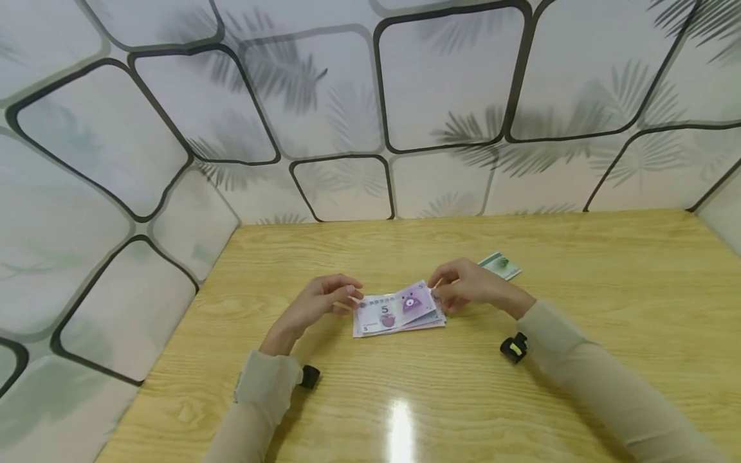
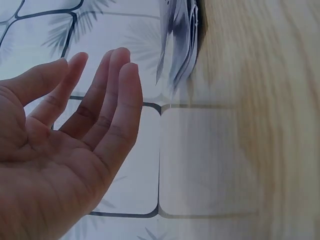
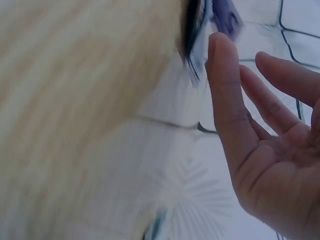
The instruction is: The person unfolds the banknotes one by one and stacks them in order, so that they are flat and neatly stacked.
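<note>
A small stack of play banknotes (image 1: 384,313) lies on the table between both hands. Its top note is purple with a "5" and a cartoon figure, tilted up to the right over the others. At the stack's left end is my left hand (image 1: 321,301), fingers loosely bent; the left wrist view has this hand (image 2: 85,130) with spread, empty fingers beside the notes (image 2: 182,40). My right hand (image 1: 471,285) is at the right end, fingertips right by the top note's corner. In the right wrist view its fingers (image 3: 225,75) are relaxed, below a purple note (image 3: 226,19).
A green and white note (image 1: 500,265) lies behind the right hand, partly covered by it. The wooden table (image 1: 399,379) ends at a patterned wall covering (image 1: 341,186) at the back and left. Black wrist cameras hang under both sleeves.
</note>
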The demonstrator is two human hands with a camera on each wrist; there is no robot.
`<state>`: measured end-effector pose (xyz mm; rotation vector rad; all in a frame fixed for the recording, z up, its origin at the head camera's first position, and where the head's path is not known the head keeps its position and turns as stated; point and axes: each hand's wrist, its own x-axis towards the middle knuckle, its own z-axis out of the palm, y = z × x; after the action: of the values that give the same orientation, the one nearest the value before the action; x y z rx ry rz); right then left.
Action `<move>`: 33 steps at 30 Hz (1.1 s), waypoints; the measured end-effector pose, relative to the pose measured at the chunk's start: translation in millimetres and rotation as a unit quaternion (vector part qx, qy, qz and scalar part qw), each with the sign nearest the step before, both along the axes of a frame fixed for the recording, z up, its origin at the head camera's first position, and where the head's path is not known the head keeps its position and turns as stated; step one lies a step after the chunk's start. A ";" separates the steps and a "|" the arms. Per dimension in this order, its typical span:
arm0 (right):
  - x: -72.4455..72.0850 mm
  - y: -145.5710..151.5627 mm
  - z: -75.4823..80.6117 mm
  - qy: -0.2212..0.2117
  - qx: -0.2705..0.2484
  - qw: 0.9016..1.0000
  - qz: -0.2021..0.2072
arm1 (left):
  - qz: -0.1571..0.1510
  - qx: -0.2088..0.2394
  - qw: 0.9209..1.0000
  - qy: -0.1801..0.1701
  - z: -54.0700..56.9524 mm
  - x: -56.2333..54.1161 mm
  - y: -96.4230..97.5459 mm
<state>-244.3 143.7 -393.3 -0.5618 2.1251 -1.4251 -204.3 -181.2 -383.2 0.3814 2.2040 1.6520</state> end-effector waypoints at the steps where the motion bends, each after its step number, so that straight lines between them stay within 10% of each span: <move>1: -0.9 4.3 1.9 0.001 0.003 1.000 -0.001 | 0.002 0.001 1.000 0.004 0.6 -1.5 2.0; 23: -14.2 107.5 24.7 0.008 0.020 0.988 -0.151 | -0.006 0.036 0.999 -0.031 11.8 -30.0 95.9; 33: -16.1 117.4 23.8 0.014 0.038 0.987 -0.158 | -0.006 0.057 0.996 -0.063 10.5 -39.0 128.6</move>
<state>-260.4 261.0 -369.5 -0.2219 2.3594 -1.4975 -243.3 -52.6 -372.7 0.3101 2.0194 1.7499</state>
